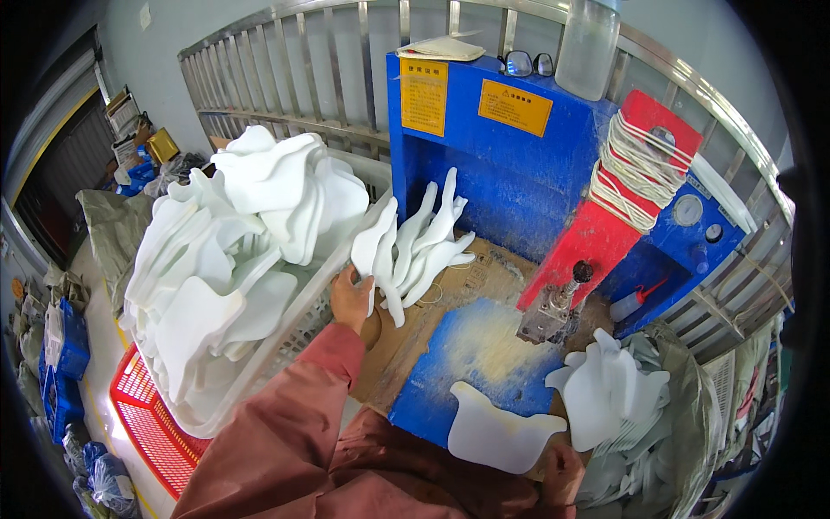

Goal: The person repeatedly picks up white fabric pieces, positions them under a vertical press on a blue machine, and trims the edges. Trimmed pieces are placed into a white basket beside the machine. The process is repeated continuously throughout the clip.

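Note:
My left hand (350, 301) is closed on the near end of a slim, wavy white foam piece (373, 232). More wavy white pieces (432, 238) lie beside it on a brown board. At the lower right, my right hand (562, 474) has its fingers curled, just below the corner of a wide, curved white foam sheet (501, 430). Whether its fingers grip anything is hidden. That sheet lies over the front edge of a blue plate (424, 394) dusted with pale yellow powder.
A white basket (298, 346) heaped with white foam sheets (216, 294) stands at left, above a red basket (143, 406). A blue machine (519, 164) has a red arm (575, 242) and metal head (549, 320). White pieces (609, 389) pile over a sack (692, 398) at right.

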Tool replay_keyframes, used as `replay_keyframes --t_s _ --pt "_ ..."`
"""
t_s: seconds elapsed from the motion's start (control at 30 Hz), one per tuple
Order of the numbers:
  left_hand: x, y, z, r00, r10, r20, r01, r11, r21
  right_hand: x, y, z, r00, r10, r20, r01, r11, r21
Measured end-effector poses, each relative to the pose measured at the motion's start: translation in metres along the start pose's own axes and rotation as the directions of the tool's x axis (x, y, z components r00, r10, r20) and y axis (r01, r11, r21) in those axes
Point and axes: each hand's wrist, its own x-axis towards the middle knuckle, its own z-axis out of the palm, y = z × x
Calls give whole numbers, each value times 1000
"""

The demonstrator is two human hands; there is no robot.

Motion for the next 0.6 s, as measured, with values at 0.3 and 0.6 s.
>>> replay_keyframes --t_s 0.3,0.6 --pt "-12 14 0 994 -17 -105 -3 983 -186 2 -24 -3 994 -31 107 25 998 53" --pt "-100 63 -121 974 155 167 -128 978 -162 14 -123 -19 938 -271 218 233 955 185"
